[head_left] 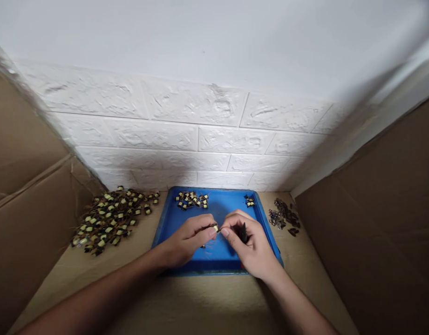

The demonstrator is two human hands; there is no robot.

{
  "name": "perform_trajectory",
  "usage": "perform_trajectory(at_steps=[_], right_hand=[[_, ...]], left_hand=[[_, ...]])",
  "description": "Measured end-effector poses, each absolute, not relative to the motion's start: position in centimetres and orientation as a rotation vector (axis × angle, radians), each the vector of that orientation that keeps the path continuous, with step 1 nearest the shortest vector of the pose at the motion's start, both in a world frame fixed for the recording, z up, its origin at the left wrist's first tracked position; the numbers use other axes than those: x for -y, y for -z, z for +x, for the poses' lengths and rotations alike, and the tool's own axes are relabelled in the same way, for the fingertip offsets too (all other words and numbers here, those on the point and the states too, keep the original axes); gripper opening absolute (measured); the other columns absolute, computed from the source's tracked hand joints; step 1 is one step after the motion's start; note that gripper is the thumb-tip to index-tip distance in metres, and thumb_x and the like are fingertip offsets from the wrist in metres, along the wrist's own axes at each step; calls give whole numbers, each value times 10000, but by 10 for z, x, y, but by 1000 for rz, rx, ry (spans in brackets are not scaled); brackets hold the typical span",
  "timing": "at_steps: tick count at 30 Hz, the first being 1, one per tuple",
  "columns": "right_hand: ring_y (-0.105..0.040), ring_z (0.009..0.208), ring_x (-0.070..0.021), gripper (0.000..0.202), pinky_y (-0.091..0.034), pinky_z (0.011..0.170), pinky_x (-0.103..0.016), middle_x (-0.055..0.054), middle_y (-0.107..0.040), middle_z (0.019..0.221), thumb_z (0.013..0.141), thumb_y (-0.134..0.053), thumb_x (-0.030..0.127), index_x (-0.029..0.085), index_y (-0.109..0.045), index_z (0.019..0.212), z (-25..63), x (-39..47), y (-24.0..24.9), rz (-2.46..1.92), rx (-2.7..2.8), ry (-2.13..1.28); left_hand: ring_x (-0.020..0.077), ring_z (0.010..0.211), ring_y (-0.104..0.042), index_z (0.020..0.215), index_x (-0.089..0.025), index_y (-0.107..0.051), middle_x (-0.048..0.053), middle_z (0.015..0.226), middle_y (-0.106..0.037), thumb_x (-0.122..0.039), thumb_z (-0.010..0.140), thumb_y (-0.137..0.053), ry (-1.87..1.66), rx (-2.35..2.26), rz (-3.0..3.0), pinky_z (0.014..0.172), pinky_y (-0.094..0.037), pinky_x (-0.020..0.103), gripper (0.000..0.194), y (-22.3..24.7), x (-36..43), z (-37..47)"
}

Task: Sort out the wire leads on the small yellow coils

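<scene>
My left hand (189, 239) is closed, with thumb and fingers pinching a small wire-wound coil (216, 228) with yellow tape and black ends. My right hand (247, 239) meets it over the tray, thumb and forefinger pinched at the coil's thin wire lead. A black-tipped tool (244, 232) sticks up from the right hand's curled fingers; its kind is mostly hidden. Both hands are above a blue tray (223, 194). Inside it, a cluster of similar coils (191, 200) lies at the back left, and a few more coils (249, 201) sit at the back right.
A large heap of yellow-and-black coils (107, 218) covers the table left of the tray. To the right lies a small pile of dark, shiny metal pieces (284, 215). Cardboard walls (29, 153) flank both sides, and a white brick-patterned wall (196, 102) stands behind.
</scene>
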State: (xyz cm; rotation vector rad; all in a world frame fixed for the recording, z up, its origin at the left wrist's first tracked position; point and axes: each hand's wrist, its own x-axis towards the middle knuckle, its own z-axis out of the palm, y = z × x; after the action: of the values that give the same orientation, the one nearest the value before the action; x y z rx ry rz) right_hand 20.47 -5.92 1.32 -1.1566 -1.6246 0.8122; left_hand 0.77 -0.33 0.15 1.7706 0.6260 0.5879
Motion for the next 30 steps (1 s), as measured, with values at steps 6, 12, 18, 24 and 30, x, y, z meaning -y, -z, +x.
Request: perform_trajectory(at_steps=[6,12,18,24,30], right_hand=[[-560,801,-180,143,-440,713,-313,-27,-592,869,980,-574,300,222,-623,871,227,57,-16,-1140,1533,-730],[-651,935,-222,163,-521,813,-361,-72,-686,1036,931,-639,202,250,-708,1070,215,66,-16,-1064,1848,-600],[-646,884,-208,162,-517,782,-344,-59,-676,952,924,-575,112,230,-648,1008,208,68,-11,-1095,1866,-489],[-595,846,-214,239,-487,765,-361,-55,-609,926,838,-526,32,228,-567,968,208,69,-9,-1110,1956,-504],[-574,844,-202,183,-457,767,-343,-46,-595,916,869,-535,52,219,-572,933,218,66,-11,-1125,1892,-471]], left_hand=[[140,733,-457,793,-163,-514,0,769,-490,-505,976,-465,-600,-664,1658,674,-398,253,391,3,4,5],[135,736,-467,806,-152,-523,-3,757,-488,-486,988,-458,-543,-620,1644,692,-400,247,385,4,6,6],[134,755,-476,830,-148,-535,-4,771,-495,-440,991,-466,-553,-599,1568,715,-398,248,340,-1,8,7],[131,731,-441,759,-156,-485,-14,742,-439,-419,972,-484,-564,-575,1595,685,-374,252,339,0,6,7],[132,730,-452,793,-148,-530,-3,759,-479,-432,976,-473,-604,-607,1624,685,-372,251,343,2,5,7]])
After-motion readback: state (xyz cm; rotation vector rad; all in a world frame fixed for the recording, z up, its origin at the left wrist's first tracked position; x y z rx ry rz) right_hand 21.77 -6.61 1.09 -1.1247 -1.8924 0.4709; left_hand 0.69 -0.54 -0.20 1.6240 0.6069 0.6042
